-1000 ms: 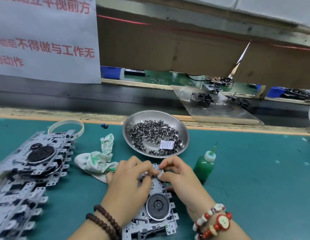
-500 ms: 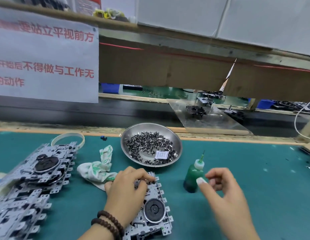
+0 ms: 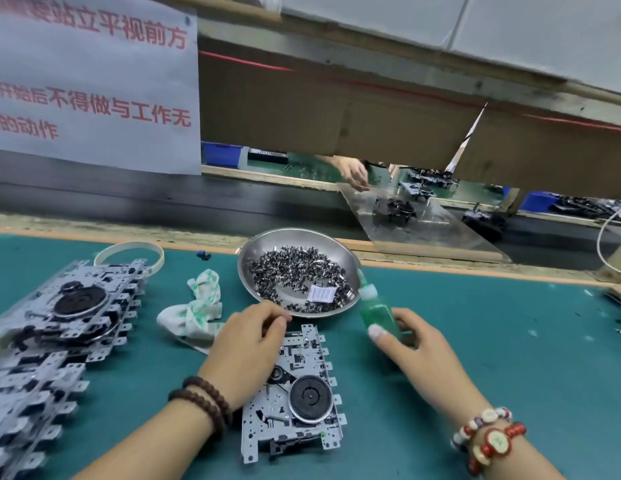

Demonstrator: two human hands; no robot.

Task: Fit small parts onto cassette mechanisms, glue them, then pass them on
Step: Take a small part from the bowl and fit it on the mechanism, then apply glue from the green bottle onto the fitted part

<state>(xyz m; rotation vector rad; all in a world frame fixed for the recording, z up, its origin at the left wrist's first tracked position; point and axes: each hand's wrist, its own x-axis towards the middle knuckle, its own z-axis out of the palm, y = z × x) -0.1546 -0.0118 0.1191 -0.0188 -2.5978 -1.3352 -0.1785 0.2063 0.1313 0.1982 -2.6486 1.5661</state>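
Observation:
A metal cassette mechanism [image 3: 302, 393] with a black round wheel lies on the green mat in front of me. My left hand [image 3: 246, 351] rests on its upper left part, fingers curled over the edge. My right hand [image 3: 416, 351] grips the green glue bottle [image 3: 375, 308], which tilts with its nozzle toward the steel bowl [image 3: 267, 244]. The bowl holds several small dark parts [image 3: 295, 271] and a white slip of paper.
A stack of cassette mechanisms [image 3: 52, 334] fills the left of the mat. A white-green rag [image 3: 194, 306] and a pale ring [image 3: 129, 251] lie near it. Beyond the bench runs a conveyor with a clear plate [image 3: 423, 226] carrying mechanisms; another person's hand [image 3: 352, 173] reaches there.
My right hand left the mechanism, moved right to the glue bottle and took hold of it, tilting it. My left hand stayed on the mechanism. Another person's hand appeared at the conveyor.

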